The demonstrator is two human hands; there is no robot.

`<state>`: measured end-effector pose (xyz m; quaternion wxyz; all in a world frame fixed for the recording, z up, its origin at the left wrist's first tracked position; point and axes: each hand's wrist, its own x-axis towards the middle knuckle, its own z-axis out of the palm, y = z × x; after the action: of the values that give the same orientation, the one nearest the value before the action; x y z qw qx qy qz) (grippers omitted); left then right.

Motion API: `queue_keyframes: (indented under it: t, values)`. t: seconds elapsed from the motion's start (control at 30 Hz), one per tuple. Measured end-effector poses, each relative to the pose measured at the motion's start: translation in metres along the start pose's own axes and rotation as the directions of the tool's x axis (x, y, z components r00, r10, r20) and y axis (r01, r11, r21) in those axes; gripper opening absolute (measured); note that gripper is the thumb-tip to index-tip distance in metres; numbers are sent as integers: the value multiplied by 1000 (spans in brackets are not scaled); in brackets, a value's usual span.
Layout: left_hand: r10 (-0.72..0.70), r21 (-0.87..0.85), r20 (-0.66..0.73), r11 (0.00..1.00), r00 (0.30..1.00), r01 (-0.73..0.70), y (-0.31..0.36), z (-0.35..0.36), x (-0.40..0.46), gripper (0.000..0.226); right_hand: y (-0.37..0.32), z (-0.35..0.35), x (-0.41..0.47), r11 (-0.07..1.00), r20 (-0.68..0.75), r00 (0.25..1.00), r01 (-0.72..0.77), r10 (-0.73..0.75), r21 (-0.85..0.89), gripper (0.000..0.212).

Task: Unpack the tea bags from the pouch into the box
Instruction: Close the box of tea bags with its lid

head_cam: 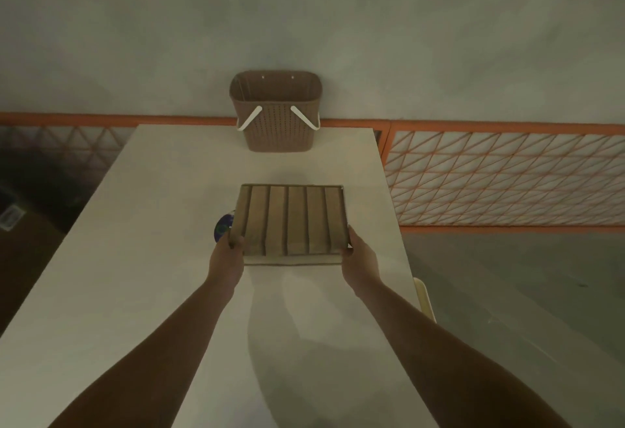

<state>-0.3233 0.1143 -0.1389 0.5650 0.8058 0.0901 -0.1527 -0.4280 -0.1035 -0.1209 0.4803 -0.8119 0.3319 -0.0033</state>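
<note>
- Hands first: the left hand (230, 251) grips the near left corner of the box (292, 219), thumb on the rim and fingers curled out of sight under the side.
- The right hand (362, 253) holds the near right corner of the box in the same way, its fingers wrapped round the edge.
- Both forearms reach forward from the bottom of the view, well apart at the elbows and closing in toward the box.
- The box is brown, open on top and split by thin walls into a row of long narrow compartments running away from the person; nothing can be made out inside them in the dim light.
- Whether the box rests on the bench (152, 275) or is held just above it cannot be told; a soft shadow lies beyond its far edge.
- A small round blue and green object (223, 229) peeks out from behind the left side of the box, just beside the left hand; what it is cannot be told.
- The bench is pale and long, stretching away from the person.
- At its far end, against the grey wall, stands a brown perforated basket (275, 133) with its two white handles folded down over the front.
- To the right of the bench runs an orange lattice panel (507, 177).
</note>
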Motion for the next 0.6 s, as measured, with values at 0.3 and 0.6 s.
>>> queue_keyframes:
  t: [0.3, 0.6]
  values:
    - [68, 102, 116, 992, 991, -80, 8, -4, 46, 49, -30, 23, 28, 997, 7, 998, -68, 68, -29, 62]
    - [104, 74, 190, 990, 976, -120, 21, -3, 63, 75, -50, 26, 50, 991, 19, 991, -130, 130, 30, 58]
